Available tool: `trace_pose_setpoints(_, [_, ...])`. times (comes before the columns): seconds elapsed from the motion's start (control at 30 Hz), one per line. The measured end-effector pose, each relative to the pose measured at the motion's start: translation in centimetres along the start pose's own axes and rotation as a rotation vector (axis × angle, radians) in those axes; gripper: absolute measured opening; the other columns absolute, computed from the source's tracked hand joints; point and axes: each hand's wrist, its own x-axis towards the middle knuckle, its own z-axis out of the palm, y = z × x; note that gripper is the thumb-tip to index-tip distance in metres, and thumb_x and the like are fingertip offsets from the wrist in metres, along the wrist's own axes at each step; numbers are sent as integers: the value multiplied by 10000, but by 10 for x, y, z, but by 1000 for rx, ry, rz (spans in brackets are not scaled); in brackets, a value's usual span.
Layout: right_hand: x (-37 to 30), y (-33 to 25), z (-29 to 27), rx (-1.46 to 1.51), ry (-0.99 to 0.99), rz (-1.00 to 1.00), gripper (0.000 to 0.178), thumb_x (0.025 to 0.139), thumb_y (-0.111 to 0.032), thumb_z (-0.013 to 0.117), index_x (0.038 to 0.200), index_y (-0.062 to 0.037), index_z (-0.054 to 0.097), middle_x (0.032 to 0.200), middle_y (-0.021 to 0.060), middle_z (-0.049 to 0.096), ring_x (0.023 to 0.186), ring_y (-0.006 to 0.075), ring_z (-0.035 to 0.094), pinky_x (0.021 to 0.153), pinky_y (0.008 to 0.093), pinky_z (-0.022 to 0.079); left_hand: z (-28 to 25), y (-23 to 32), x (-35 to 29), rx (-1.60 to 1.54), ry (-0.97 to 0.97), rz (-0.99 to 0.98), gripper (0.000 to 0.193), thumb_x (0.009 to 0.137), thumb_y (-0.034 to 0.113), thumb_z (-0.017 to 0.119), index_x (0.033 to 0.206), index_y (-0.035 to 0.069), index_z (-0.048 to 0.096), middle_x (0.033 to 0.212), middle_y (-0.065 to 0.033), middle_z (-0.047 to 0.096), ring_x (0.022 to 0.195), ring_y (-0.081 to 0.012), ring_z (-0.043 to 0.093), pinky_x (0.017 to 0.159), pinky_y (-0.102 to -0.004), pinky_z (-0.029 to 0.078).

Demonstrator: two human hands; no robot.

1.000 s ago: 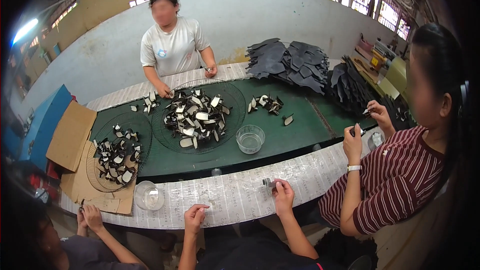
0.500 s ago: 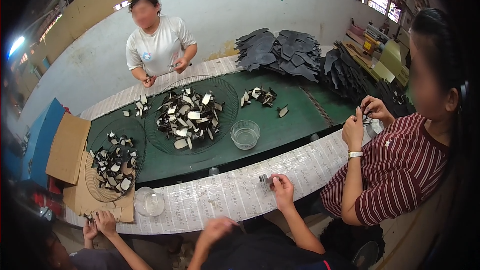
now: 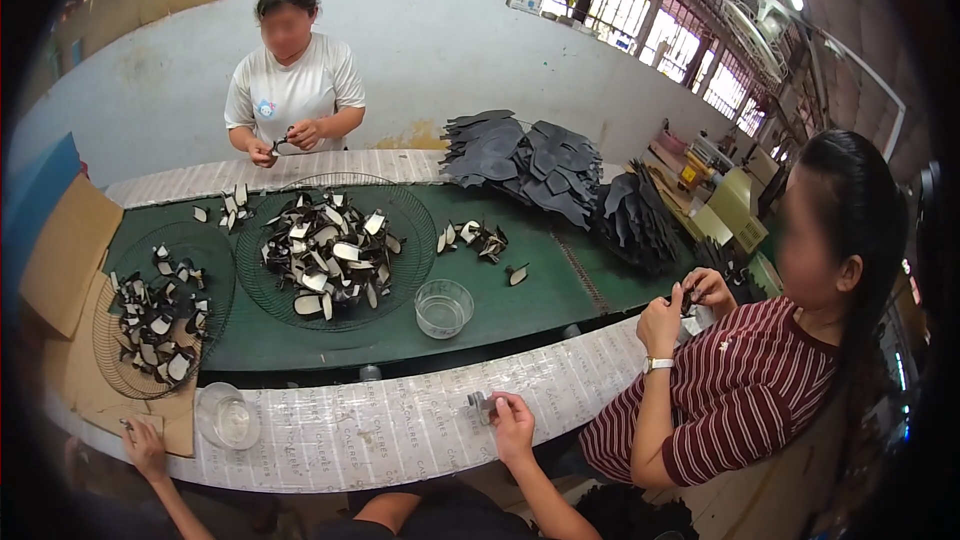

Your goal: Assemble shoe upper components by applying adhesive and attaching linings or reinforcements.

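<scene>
Over the near edge of the paper-covered ledge, my right hand (image 3: 513,430) is closed, pinching a small grey piece (image 3: 479,406) between thumb and fingers. Its exact kind is too small to make out. My left hand is out of sight; just a patch of bare skin, perhaps my arm, shows at the lower edge beside my dark clothing. Beyond my right hand stands a clear plastic bowl (image 3: 444,312) on the green table. Another clear bowl (image 3: 228,418) sits on the ledge to the left.
Black-and-white cut pieces fill a large wire basket (image 3: 420,275) and a smaller one (image 3: 101,335). Stacked black sheets (image 3: 520,160) lie at the back. Three co-workers surround the table: one opposite, one in stripes (image 3: 740,390) at right, and a hand (image 3: 146,452) at lower left.
The view has swung right and up, shifting the table leftward. My left hand has gone from sight. My right hand still pinches the grey piece. The person opposite has brought both hands together.
</scene>
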Motion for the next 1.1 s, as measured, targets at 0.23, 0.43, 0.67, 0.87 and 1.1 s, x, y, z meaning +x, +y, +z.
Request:
trace_pose_setpoints(0.23, [-1, -9, 0, -131, 4, -59, 151, 963, -110, 570, 1059, -9, 628, 937, 35, 655, 723, 68, 544, 656, 208, 451, -16, -59, 24, -2458, -275, 108, 245, 907, 167, 474, 1056, 0, 573, 1282, -176, 554, 1286, -257, 446, 1066, -402, 369])
trace_pose_setpoints(0.43, [1, -12, -1, -159, 29, -70, 147, 965, -106, 567, 1060, -13, 629, 940, 36, 658, 736, 66, 552, 658, 206, 450, -10, -70, 25, -2489, -317, 44, 207, 899, 162, 476, 998, 13, 581, 1244, -165, 582, 1276, -237, 468, 1061, -374, 375])
trace_pose_setpoints(0.67, [-2, -7, 2, -162, 18, -49, 148, 962, -111, 570, 1062, -20, 632, 934, 31, 661, 742, 66, 566, 654, 202, 449, 28, -43, 16, -2835, -585, 307, 191, 922, 177, 499, 1001, 23, 580, 1138, -132, 589, 1153, -219, 493, 996, -372, 392])
trace_pose_setpoints(0.87, [2, -7, -5, -185, 28, -76, 160, 966, -126, 575, 1064, -14, 634, 911, 21, 645, 729, 65, 541, 675, 206, 452, 44, -26, 23, -3247, -987, 669, 182, 942, 188, 528, 1016, 31, 579, 1027, -113, 581, 1011, -208, 515, 934, -381, 408])
trace_pose_setpoints(1.1, [-3, -7, 3, -211, 3, -7, 158, 971, -105, 549, 1069, -13, 632, 975, 48, 666, 809, 85, 586, 691, 219, 454, 49, -19, 45, -3594, -1600, 1228, 176, 965, 201, 561, 1033, 40, 578, 899, -91, 573, 846, -194, 541, 862, -390, 427])
